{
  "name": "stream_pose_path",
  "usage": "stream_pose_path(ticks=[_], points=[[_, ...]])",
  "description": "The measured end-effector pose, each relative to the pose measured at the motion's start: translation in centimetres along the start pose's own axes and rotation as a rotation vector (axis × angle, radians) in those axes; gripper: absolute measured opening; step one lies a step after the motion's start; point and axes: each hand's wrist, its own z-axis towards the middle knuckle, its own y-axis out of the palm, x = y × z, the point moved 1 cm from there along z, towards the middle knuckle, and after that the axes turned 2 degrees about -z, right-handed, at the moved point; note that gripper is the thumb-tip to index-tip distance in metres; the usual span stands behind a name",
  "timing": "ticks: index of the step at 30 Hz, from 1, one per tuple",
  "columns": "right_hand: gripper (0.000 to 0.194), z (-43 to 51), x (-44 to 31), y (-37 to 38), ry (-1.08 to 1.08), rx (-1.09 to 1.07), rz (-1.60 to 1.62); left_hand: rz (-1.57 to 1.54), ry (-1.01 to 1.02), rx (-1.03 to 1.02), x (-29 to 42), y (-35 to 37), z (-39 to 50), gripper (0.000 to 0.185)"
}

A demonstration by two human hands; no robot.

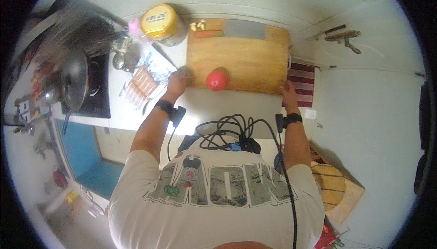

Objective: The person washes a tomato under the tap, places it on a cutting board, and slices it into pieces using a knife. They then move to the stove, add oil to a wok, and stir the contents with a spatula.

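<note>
A wooden cutting board [245, 59] lies on the counter before me. My left hand [177, 82] grips its left edge near the front corner, the fingertips partly in shadow. At the front right corner, my right hand [289, 93] holds the board's edge. A red tomato [217, 80] rests on the board by the front edge, closer to my left hand. Along the back lie several peeled garlic cloves [197, 25] and red and green chilli peppers [208, 33]. Beside them is a flat grey rectangular piece [244, 29]; whether it belongs to the board is unclear.
Left of the board are a plastic pack of sausages [143, 81], small glass jars [119, 60] and a yellow-lidded tub [158, 20]. A frying pan [75, 80] sits on the black cooktop [100, 102]. A coiled black cable [225, 126] hangs at my chest.
</note>
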Motion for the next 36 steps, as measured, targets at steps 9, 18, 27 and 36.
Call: stream_pose_path(ticks=[9, 18, 27, 36], points=[[0.06, 0.8, -0.2, 0.8, 0.033, -0.014, -0.213, -0.705, -0.148, -0.078, -2.1, 4.6, 2.1, 0.041], [0.064, -3.6, 5.1, 1.6, 0.014, -0.039, -0.075, -0.701, -0.251, -0.149, -0.9, 1.9, -5.6, 0.036], [0.061, -9.5, 5.7, 2.0, 0.161, -0.091, 0.072, -0.668, -0.303, -0.367, 0.7, -3.2, -10.1, 0.045], [0.042, -13.1, 3.3, 2.1, 0.041, 0.147, 0.305, 0.276, 0.267, -0.001, 5.6, -2.3, 1.5, 0.047]])
